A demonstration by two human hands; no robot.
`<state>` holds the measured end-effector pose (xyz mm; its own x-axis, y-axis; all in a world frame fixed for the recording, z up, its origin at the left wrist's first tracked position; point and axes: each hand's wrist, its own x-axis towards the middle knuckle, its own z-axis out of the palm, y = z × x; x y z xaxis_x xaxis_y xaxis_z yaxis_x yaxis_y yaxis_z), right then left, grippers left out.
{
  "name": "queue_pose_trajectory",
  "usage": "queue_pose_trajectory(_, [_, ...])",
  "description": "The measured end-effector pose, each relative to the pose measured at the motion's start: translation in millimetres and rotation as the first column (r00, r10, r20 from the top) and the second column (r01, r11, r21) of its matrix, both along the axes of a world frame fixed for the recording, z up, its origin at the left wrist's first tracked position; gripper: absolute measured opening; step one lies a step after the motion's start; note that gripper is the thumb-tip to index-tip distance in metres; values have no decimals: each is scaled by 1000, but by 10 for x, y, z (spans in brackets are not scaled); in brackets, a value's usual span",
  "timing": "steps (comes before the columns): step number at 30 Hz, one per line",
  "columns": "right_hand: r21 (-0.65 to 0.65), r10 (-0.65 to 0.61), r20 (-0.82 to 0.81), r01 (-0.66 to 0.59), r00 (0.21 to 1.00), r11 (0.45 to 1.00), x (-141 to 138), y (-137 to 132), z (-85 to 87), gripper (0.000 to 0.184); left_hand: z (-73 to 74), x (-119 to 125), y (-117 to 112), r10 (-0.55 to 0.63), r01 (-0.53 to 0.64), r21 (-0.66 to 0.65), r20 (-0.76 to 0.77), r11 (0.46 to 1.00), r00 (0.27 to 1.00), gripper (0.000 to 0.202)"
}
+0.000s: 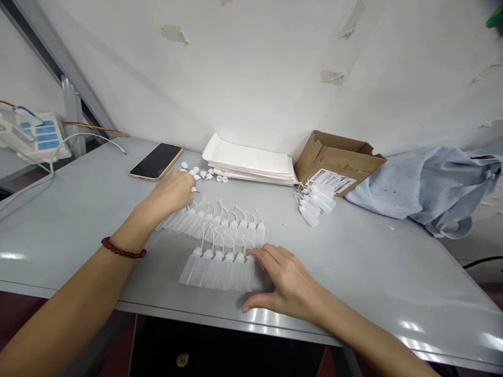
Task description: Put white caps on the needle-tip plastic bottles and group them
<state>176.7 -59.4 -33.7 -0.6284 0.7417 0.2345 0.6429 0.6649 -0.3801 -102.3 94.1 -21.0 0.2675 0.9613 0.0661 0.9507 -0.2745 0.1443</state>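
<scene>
Two rows of small translucent squeeze bottles with tethered caps lie side by side on the grey table [377, 272]: a near row [218, 268] and a far row [220, 225]. My right hand [285, 283] rests flat, fingers spread, touching the right end of the near row. My left hand [171, 192], with a dark red bead bracelet [123, 248] on the wrist, reaches to the far row's left end, fingers curled near several loose white caps [200, 174]. What those fingers hold is hidden.
A black phone [156, 161] lies at the back left. A stack of white trays [249, 161] sits against the wall, beside a brown cardboard box [338, 159] with more bottles [314, 201] spilled before it. A blue-grey cloth bag [428, 183] lies right.
</scene>
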Motion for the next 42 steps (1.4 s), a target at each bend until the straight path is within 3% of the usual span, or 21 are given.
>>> queue_pose_trajectory(4, [33, -1, 20, 0, 1000, 999, -3, -1, -9, 70, 31, 24, -23, -5, 4, -4, -160, 1000, 987, 29])
queue_pose_trajectory(9, [-22, 16, 29, -15, 999, 1000, 1, -2, 33, 58, 81, 48, -41, -21, 20, -8, -207, 1000, 978, 29])
queue_pose_trajectory(12, [-98, -18, -20, 16, 1000, 995, 36, 2, 101, 54, 153, 114, -99, 3, -2, 11, -125, 1000, 992, 20])
queue_pose_trajectory(15, [-179, -85, -137, 60, 987, 982, 91, 15, 172, 55, 281, 254, -242, -6, -3, 54, 158, 999, 987, 19])
queue_pose_trajectory(17, [-223, -121, -233, 68, 965, 972, 119, 29, 209, 56, 379, 370, -377, -34, 34, 8, 430, 999, 902, 22])
queue_pose_trajectory(20, [-315, -165, -359, 46, 919, 948, 132, 48, 246, 57, 486, 526, -574, -71, 216, -120, 702, 969, 709, 24])
queue_pose_trajectory(25, [-443, -231, -479, -6, 847, 897, 112, 56, 275, 50, 461, 700, -742, -49, 448, -207, 867, 870, 497, 19])
queue_pose_trajectory(31, [-426, -238, -517, -6, 822, 905, 115, 59, 260, 48, 380, 857, -826, 72, 466, -291, 899, 835, 432, 21])
queue_pose_trajectory(38, [-374, -201, -485, 6, 851, 928, 109, 67, 244, 52, 338, 965, -912, 107, 506, -271, 938, 819, 329, 19])
queue_pose_trajectory(42, [-342, -169, -452, 4, 876, 940, 107, 70, 241, 56, 294, 996, -930, 131, 500, -280, 941, 819, 313, 17])
